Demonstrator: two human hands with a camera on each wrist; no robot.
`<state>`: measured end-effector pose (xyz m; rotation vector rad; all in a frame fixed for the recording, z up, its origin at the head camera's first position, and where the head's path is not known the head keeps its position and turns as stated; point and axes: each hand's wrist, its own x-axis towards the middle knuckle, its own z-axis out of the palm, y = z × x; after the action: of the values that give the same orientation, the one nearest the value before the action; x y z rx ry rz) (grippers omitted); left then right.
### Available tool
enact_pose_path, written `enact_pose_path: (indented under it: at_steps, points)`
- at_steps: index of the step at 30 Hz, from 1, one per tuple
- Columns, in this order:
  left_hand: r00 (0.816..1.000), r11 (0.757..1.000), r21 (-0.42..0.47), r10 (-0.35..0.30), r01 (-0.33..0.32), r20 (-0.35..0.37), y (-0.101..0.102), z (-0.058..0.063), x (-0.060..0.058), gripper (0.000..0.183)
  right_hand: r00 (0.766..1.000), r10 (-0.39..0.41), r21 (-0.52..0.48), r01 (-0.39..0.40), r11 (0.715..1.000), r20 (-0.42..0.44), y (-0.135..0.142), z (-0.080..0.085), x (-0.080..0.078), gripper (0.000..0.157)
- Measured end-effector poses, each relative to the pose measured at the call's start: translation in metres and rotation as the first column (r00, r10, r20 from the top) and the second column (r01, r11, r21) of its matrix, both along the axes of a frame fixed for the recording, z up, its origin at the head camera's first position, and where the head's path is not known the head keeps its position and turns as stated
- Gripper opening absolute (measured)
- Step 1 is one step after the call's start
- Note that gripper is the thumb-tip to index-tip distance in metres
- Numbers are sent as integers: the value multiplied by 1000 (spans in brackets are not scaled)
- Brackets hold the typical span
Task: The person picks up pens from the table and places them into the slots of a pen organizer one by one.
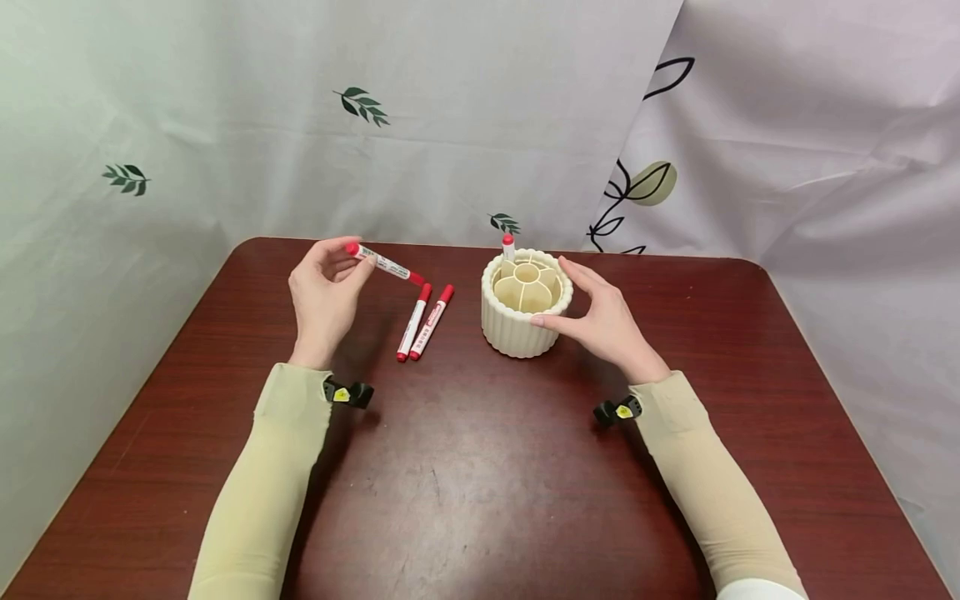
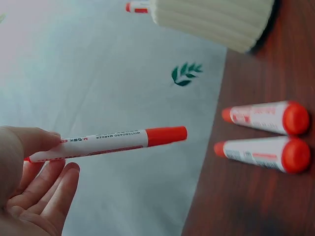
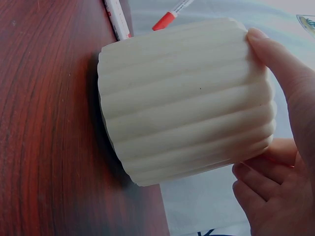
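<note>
Between thumb and fingers, my left hand [image 1: 326,292] pinches a white whiteboard marker [image 2: 106,143] with red ends, raised above the table and slanting down to the right. Two more red-capped markers, one [image 1: 414,323] beside the other [image 1: 432,323], lie side by side just right of that hand. My right hand [image 1: 607,321] grips the rim of a cream ribbed pen holder [image 3: 182,103], thumb at the near side and fingers at the far side. Several compartments divide the holder's inside. Another marker [image 1: 508,247] stands upright in its back left part, its lower end hidden.
The dark red-brown wooden table [image 1: 465,483] has rounded far corners. Behind it hangs a pale curtain [image 1: 450,125] with leaf prints, close to the table's far edge. Black wrist cameras sit on both sleeves.
</note>
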<state>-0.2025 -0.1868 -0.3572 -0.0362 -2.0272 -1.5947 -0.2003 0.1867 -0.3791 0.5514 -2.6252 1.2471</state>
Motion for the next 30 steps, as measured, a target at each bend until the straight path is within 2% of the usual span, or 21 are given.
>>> enact_pose_path:
  at_steps: [5,8,15,24,30]
  points:
    - [998,991,124,-48,53,-42,11,6,-1,30,1000,0,-2,0,1000,-1,0,0,0,97]
    - [996,988,135,-63,71,-68,18,11,1,27,1000,-1,-3,1,1000,1,0,0,0,97]
    - [989,980,156,-104,120,-110,39,34,13,24,1000,-5,-5,5,1000,8,1,0,-1,97]
    - [972,961,207,-145,182,-184,52,28,-6,25,1000,1,-6,-1,1000,10,1,0,-2,99]
    - [958,955,212,-156,209,-241,64,35,-6,27,1000,-1,-5,1,1000,13,1,-1,-2,99]
